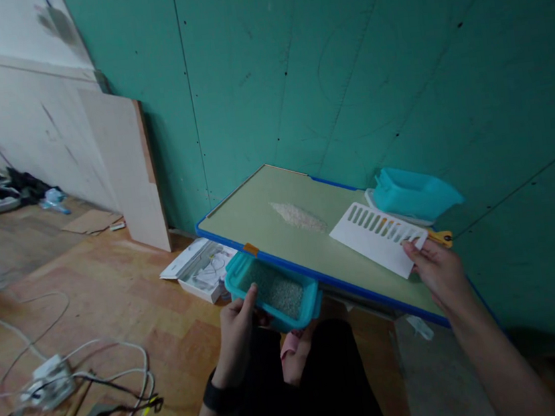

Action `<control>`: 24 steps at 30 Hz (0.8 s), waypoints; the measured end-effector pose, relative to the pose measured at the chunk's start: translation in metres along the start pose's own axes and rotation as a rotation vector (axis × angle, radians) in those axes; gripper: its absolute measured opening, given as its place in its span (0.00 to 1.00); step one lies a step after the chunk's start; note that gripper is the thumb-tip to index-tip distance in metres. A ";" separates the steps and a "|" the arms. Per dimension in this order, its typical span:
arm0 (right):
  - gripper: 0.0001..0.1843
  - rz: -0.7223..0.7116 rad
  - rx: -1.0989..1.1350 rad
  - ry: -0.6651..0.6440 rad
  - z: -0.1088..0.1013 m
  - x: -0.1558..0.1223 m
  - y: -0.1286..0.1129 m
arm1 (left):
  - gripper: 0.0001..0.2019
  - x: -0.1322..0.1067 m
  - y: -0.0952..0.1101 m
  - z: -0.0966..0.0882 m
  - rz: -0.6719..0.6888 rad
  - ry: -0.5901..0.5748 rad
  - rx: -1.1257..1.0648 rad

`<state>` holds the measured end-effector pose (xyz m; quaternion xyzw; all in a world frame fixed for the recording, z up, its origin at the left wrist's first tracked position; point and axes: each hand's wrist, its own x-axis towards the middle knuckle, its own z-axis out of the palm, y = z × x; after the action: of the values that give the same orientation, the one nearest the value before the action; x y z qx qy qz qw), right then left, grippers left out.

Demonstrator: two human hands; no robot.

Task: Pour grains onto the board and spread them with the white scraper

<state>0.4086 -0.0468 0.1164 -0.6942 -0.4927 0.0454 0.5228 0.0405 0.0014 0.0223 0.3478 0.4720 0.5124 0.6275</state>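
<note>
My left hand is closed on the near rim of a teal plastic container, held just below the table's front edge; white grains lie inside it. My right hand pinches the near corner of a white slotted sheet that lies on the green table top. A small pile of white grains sits in the middle of the table, left of the sheet.
A teal lid or tray rests on a white plate at the table's back right, against the green wall. An open white box and a power strip with cables lie on the wooden floor. A board leans on the wall.
</note>
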 end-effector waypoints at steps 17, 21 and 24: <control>0.21 -0.121 -0.113 -0.116 0.103 0.043 -0.033 | 0.26 0.001 -0.005 0.004 -0.009 -0.002 0.009; 0.17 -0.102 -0.146 -0.122 0.132 0.053 -0.050 | 0.26 -0.001 -0.005 0.001 0.019 -0.017 0.051; 0.15 -0.095 -0.122 -0.155 0.147 0.060 -0.061 | 0.26 -0.002 -0.004 0.000 0.021 -0.018 0.056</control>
<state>0.3156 0.0949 0.1241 -0.6951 -0.5658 0.0442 0.4413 0.0416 -0.0016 0.0187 0.3747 0.4770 0.5024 0.6162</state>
